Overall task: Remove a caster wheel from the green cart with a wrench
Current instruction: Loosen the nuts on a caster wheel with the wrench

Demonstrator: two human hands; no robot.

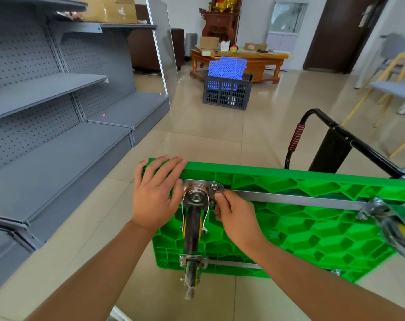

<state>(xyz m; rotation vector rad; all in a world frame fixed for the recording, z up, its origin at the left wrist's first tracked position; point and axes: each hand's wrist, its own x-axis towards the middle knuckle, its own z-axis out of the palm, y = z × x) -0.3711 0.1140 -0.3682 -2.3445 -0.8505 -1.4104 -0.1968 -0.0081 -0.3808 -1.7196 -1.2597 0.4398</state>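
Two hands work the upturned green cart (289, 218): the left hand (156, 198) lies flat, steadying its edge, while the right hand (234, 216) pinches a nut at three o'clock of the caster wheel (193, 224), no wrench visible.

Two bare forearms, no sleeves in sight; left hand (156, 196) and right hand (237, 217) without gloves, rings or watch; nails short.

You can read no text, brand or number here; the cardboard box (255, 46) on the far wooden surface (261, 57) bears a red label too blurred to make out; the green cart (289, 218) carries no legible marking.
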